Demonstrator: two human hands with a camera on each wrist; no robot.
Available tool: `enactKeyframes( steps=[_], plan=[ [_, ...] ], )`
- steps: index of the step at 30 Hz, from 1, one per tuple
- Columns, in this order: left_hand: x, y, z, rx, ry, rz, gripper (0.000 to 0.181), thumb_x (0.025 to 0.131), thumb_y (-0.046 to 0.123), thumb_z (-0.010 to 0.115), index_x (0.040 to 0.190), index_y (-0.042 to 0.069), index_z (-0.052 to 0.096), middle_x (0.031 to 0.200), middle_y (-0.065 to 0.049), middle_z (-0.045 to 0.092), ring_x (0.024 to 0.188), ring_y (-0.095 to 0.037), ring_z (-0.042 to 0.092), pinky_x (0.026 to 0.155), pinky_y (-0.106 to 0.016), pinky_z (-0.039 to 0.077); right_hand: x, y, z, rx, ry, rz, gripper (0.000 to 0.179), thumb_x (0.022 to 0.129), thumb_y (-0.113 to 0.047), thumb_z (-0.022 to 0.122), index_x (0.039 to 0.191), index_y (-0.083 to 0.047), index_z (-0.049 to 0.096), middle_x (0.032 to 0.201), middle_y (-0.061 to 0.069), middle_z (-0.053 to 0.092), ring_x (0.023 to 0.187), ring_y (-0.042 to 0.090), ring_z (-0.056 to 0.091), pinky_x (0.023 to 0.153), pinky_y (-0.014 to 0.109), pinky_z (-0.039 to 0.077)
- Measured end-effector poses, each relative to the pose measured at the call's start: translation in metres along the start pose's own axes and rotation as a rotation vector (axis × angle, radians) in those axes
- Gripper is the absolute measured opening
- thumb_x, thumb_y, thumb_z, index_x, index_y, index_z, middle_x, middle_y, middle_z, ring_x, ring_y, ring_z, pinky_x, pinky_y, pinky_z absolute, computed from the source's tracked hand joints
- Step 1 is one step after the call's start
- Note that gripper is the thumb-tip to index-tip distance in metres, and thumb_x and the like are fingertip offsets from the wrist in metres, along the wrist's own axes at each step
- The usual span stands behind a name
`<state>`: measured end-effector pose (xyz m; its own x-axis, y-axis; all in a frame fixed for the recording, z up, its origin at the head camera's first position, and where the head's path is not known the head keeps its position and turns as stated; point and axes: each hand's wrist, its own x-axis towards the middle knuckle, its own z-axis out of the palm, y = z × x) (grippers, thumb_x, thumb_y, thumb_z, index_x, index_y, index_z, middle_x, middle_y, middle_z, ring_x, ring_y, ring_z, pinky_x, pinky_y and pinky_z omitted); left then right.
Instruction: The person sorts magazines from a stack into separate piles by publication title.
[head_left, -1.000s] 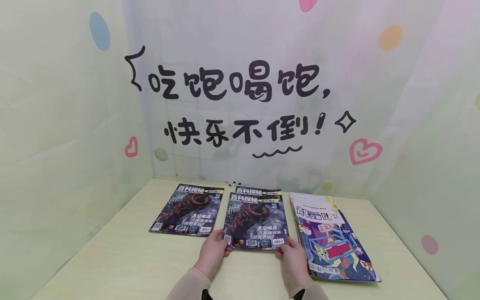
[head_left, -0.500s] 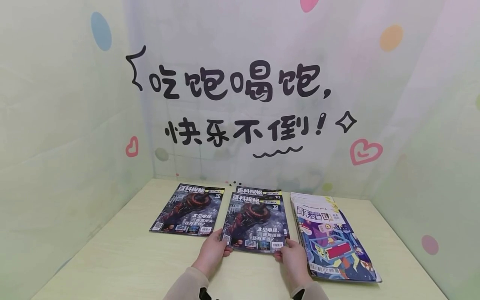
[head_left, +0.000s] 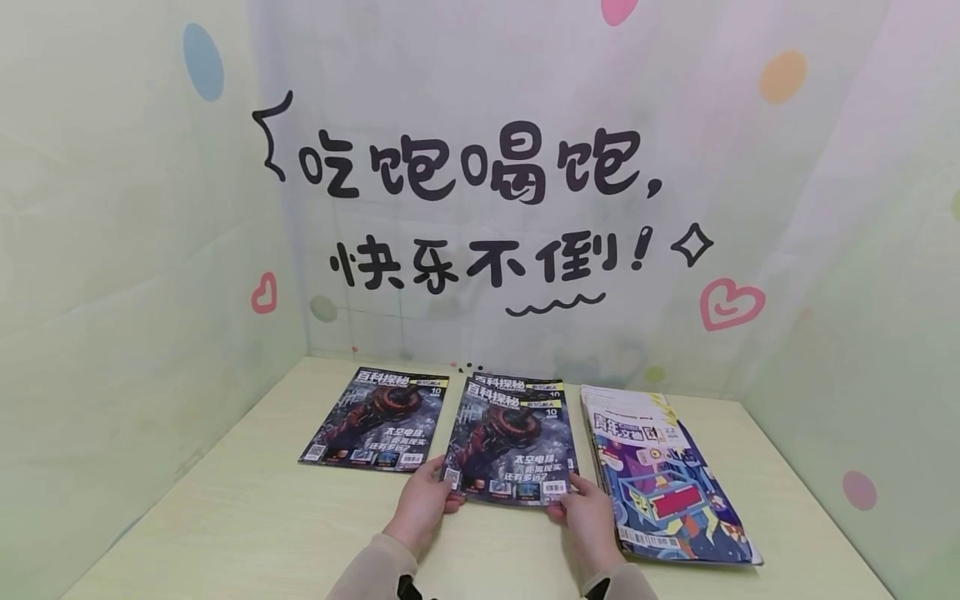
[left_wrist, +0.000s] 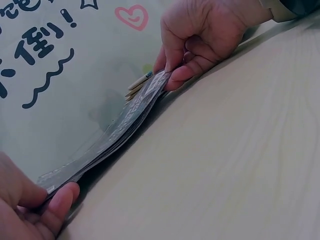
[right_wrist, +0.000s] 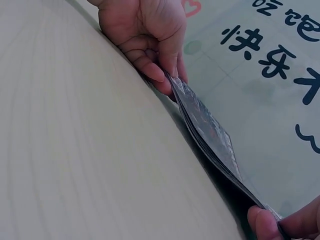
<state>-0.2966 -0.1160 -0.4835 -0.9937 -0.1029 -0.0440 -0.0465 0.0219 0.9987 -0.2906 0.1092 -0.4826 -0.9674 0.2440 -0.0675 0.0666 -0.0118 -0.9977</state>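
Both hands hold a dark magazine [head_left: 513,446] by its near corners, its cover facing up. My left hand [head_left: 423,508] pinches the left corner, thumb on top and fingers beneath. At the right corner my right hand [head_left: 588,518] grips it the same way. In the left wrist view the magazine's near edge [left_wrist: 117,135] sags between the hands, with a dark gap under it. Behind it lies a second magazine [head_left: 517,383] with a matching cover, mostly hidden by the held one.
Left of the hands lies another matching magazine [head_left: 375,421] on the pale wooden table [head_left: 247,517]. To the right is a pile of magazines [head_left: 667,483] with a colourful top cover, close beside the right hand. A printed cloth wall [head_left: 480,333] closes off the back.
The held magazine has slid slightly toward me, then its far edge has shifted a little up in view. Both hands keep their hold and have barely moved.
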Motion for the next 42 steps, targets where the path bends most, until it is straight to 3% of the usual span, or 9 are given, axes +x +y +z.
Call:
enactKeyframes(
  steps=[10, 19, 27, 32, 36, 37, 42],
  plan=[
    [0.002, 0.0, -0.01, -0.129, 0.022, -0.041, 0.053, 0.092, -0.01, 0.04, 0.144, -0.014, 0.026, 0.13, -0.04, 0.041, 0.064, -0.015, 0.062, 0.059, -0.026, 0.055, -0.005, -0.007, 0.008, 0.057, -0.02, -0.02, 0.051, 0.085, 0.014, 0.046, 0.134, 0.021, 0.036, 0.104, 0.029, 0.056, 0.068, 0.013, 0.058, 0.062, 0.024, 0.055],
    [0.001, 0.011, -0.031, -0.197, 0.056, -0.054, 0.056, 0.091, -0.011, 0.039, 0.146, -0.01, 0.025, 0.133, -0.037, 0.037, 0.062, -0.011, 0.059, 0.058, -0.02, 0.049, -0.01, -0.018, 0.025, 0.075, -0.068, -0.082, 0.051, 0.083, 0.017, 0.047, 0.133, 0.023, 0.036, 0.091, 0.021, 0.059, 0.068, 0.012, 0.058, 0.062, 0.024, 0.056],
    [-0.002, 0.019, -0.069, -0.21, 0.079, -0.062, 0.056, 0.093, -0.012, 0.038, 0.146, -0.013, 0.021, 0.134, -0.037, 0.034, 0.068, -0.011, 0.058, 0.064, -0.02, 0.052, -0.019, -0.027, 0.057, 0.11, -0.14, -0.082, 0.052, 0.083, 0.019, 0.044, 0.134, 0.023, 0.035, 0.116, 0.035, 0.052, 0.071, 0.015, 0.058, 0.065, 0.026, 0.056],
    [-0.002, 0.019, -0.099, -0.207, 0.092, -0.071, 0.056, 0.094, -0.01, 0.037, 0.147, -0.012, 0.018, 0.14, -0.035, 0.028, 0.071, -0.011, 0.057, 0.065, -0.019, 0.053, -0.024, -0.031, 0.083, 0.105, -0.197, -0.081, 0.053, 0.082, 0.018, 0.044, 0.134, 0.021, 0.035, 0.093, 0.023, 0.056, 0.068, 0.014, 0.059, 0.068, 0.029, 0.057],
    [0.0, 0.02, -0.123, -0.202, 0.095, -0.094, 0.057, 0.096, -0.009, 0.035, 0.149, -0.009, 0.014, 0.142, -0.033, 0.027, 0.072, -0.01, 0.058, 0.066, -0.019, 0.053, -0.025, -0.034, 0.105, 0.11, -0.243, -0.081, 0.051, 0.084, 0.017, 0.045, 0.134, 0.021, 0.037, 0.092, 0.019, 0.056, 0.067, 0.015, 0.061, 0.067, 0.031, 0.058],
    [0.001, 0.02, -0.128, -0.203, 0.102, -0.102, 0.057, 0.096, -0.009, 0.034, 0.149, -0.008, 0.013, 0.138, -0.033, 0.032, 0.072, -0.01, 0.058, 0.067, -0.019, 0.053, -0.025, -0.034, 0.11, 0.113, -0.256, -0.082, 0.051, 0.084, 0.017, 0.045, 0.134, 0.021, 0.037, 0.094, 0.019, 0.057, 0.067, 0.016, 0.062, 0.067, 0.031, 0.058],
    [0.002, 0.019, -0.156, -0.206, 0.112, -0.107, 0.058, 0.097, -0.008, 0.032, 0.15, -0.008, 0.009, 0.142, -0.033, 0.025, 0.073, -0.006, 0.057, 0.07, -0.017, 0.053, -0.026, -0.035, 0.134, 0.116, -0.326, -0.065, 0.051, 0.085, 0.016, 0.046, 0.135, 0.022, 0.034, 0.087, 0.019, 0.06, 0.066, 0.015, 0.063, 0.064, 0.028, 0.057]
  ],
)
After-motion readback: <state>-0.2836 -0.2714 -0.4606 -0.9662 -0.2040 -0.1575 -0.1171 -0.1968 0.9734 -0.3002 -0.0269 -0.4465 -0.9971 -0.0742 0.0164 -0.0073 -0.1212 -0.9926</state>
